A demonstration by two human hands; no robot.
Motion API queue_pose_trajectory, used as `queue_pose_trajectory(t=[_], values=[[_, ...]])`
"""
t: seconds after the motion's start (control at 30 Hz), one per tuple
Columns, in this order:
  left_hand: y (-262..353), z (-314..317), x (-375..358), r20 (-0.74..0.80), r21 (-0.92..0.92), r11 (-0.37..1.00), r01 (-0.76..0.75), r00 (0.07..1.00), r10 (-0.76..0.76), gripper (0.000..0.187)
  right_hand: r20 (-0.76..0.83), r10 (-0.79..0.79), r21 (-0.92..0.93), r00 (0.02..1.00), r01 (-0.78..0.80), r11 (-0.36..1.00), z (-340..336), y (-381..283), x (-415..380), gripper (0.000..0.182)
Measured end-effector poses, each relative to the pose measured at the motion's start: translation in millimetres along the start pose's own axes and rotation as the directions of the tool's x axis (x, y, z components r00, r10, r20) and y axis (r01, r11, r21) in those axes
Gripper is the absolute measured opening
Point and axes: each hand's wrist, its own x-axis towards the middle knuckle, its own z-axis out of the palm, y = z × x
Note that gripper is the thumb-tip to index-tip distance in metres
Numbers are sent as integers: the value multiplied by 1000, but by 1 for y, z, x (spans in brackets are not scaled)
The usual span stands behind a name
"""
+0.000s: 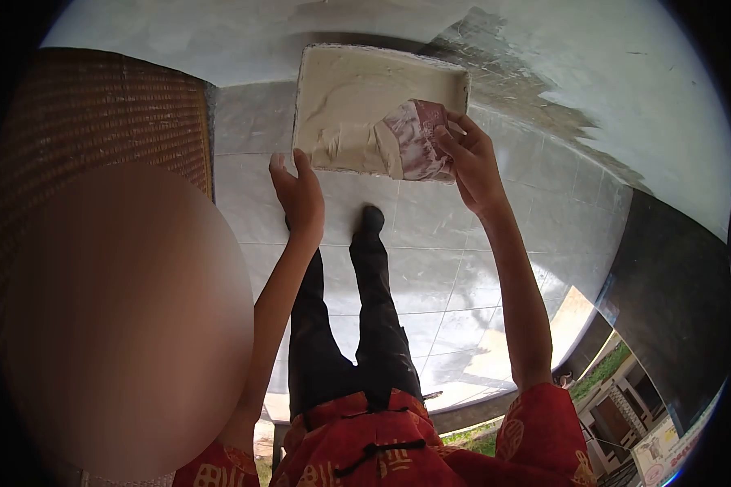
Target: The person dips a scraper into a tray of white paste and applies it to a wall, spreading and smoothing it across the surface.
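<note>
A shallow rectangular tray (302, 109) with a crusted rim holds cream-coloured wet paste, like plaster or wall putty, with swirl marks across it. My right hand (477, 166) pinches a maroon-and-white printed piece of card (418, 138) between thumb and fingers. The card leans over the tray's near right part, and paste is heaped along its left edge. My left hand (299, 195) is at the tray's near left corner, thumb and fingers apart, a fingertip right at the rim.
Beyond the tray rises a wall (625, 89) with grey, wet-looking patches. Grey tiles (430, 276) cover the floor under my legs. A brown woven panel (105, 105) stands on the left, and a large blurred oval hides the lower left. Grass and a building show at lower right.
</note>
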Motion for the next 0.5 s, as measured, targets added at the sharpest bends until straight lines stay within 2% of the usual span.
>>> queue_pose_trajectory(t=[0.03,0.1,0.13,0.2,0.23,0.33,0.37,0.43,0.47,0.5], values=[[21,-6,-2,-3,-14,1000,-24,1000,24,68,18,-46,48,999,45,998,4,-15,-6,35],[72,-22,-6,10,7,957,-291,957,291,63,37,-126,96,991,122,988,16,-50,-18,36],[96,-30,-8,3,-7,948,-318,948,318,63,34,-169,151,985,163,975,24,-70,-26,36],[143,-48,-12,-2,-28,857,-514,858,514,61,36,-249,205,968,237,950,38,-110,-41,36],[165,-57,-15,-15,-42,840,-542,841,541,61,20,-293,241,956,280,929,44,-129,-48,37],[223,-87,-20,-35,21,677,-736,676,736,60,-16,-398,296,917,384,875,63,-184,-75,37],[242,-97,-24,-54,12,650,-760,649,759,60,-42,-422,314,906,413,855,71,-203,-86,37],[279,-118,-35,-84,66,490,-869,485,871,57,-68,-475,327,878,469,820,90,-240,-110,36],[295,-128,-39,-104,61,460,-886,453,885,57,-71,-493,312,867,488,815,96,-256,-120,35],[311,-138,-42,-110,94,381,-920,371,922,56,-73,-509,297,858,506,810,102,-271,-130,34]])
